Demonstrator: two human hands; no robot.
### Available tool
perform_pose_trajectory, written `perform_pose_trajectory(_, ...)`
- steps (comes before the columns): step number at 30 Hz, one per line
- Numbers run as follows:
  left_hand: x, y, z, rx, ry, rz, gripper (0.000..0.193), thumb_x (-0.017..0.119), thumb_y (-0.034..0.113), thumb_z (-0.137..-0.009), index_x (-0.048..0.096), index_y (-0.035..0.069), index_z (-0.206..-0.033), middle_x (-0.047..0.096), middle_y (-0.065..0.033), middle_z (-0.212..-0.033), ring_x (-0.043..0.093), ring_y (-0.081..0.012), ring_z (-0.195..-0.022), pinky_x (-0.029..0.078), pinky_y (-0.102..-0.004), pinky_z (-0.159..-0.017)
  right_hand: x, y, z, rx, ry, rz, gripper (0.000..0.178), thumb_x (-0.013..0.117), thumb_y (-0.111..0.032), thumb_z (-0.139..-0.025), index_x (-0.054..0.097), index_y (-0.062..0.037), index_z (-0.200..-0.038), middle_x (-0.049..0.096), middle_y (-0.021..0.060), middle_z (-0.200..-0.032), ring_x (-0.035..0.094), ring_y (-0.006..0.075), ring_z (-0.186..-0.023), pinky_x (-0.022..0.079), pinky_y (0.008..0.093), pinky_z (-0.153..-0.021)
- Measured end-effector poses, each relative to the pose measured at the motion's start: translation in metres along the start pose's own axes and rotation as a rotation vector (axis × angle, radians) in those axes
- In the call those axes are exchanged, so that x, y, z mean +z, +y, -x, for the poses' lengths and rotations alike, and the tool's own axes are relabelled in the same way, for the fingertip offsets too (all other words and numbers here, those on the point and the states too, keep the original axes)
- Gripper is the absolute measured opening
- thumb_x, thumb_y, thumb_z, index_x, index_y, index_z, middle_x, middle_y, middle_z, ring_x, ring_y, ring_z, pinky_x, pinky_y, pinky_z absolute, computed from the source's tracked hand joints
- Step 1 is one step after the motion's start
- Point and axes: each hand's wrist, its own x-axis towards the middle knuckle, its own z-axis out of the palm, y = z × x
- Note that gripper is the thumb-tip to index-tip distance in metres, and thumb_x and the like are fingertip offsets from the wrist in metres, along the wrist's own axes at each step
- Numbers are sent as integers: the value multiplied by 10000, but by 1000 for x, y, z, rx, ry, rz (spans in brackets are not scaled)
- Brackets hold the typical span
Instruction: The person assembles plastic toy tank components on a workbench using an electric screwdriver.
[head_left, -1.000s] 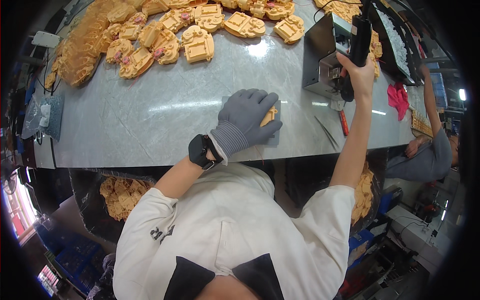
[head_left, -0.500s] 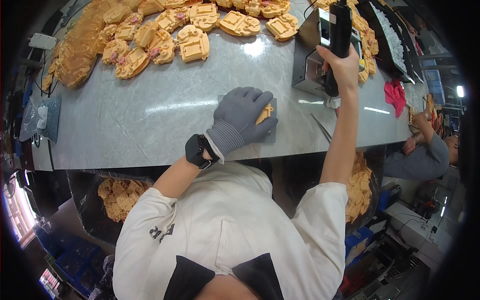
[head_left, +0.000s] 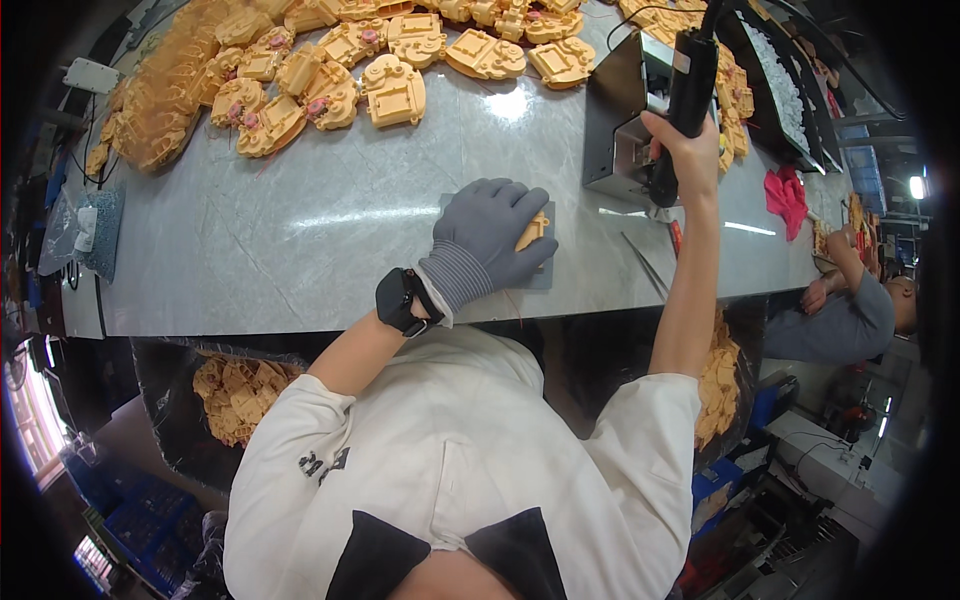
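My left hand point(head_left: 487, 232), in a grey knit glove, lies over a yellow plastic housing point(head_left: 532, 234) with the fingers curled round it. Most of the housing is hidden under the glove. Beneath it is a flat grey plate point(head_left: 540, 276) near the table's front edge. My bare right hand point(head_left: 690, 150) grips a black, cylindrical electric screwdriver point(head_left: 690, 85), held upright with a cord at its top. Its lower end is at the front of a dark metal box, likely a screw feeder point(head_left: 615, 125); the tip cannot be made out.
Many yellow housings point(head_left: 395, 92) fill the table's far side. Tweezers point(head_left: 648, 265) lie near my right forearm, a red cloth point(head_left: 788, 202) further right. A bag of small parts point(head_left: 97, 225) sits at left. Boxes of yellow parts point(head_left: 243, 395) stand below the edge. Another person point(head_left: 840, 315) works at right.
My right hand and the screwdriver have moved slightly nearer to me and down at the feeder's front. The left hand stays on the housing; the whole view has shifted a little.
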Motion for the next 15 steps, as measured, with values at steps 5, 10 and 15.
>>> perform_pose_trajectory(5, 0, -1, 0, 3, -6, -3, 457, 615, 347, -730, 547, 63, -1082, 592, -114, -1000, 562, -284, -964, 453, -385, -849, 9, -8, 7, 29, 44, 46, 261, 730, -84, -668, 525, -9, -811, 554, 28, -628, 494, 96, -436, 400, 231, -418)
perform_pose_trajectory(10, 1, 0, 1, 1, 8, -18, 453, 617, 349, -734, 548, 69, -1083, 593, -111, -1022, 560, -284, -980, 452, -390, -851, 9, -9, 14, 16, -7, -17, 268, 726, -72, -670, 535, -1, -844, 551, 33, -629, 499, 93, -443, 404, 232, -414)
perform_pose_trajectory(15, 3, 0, 1, 17, 22, -11, 463, 621, 355, -731, 546, 68, -1087, 594, -112, -1029, 559, -284, -991, 450, -391, -858, -3, -9, 18, 5, -38, -84, 293, 725, -65, -673, 550, 10, -896, 559, 36, -649, 517, 103, -471, 411, 234, -458)
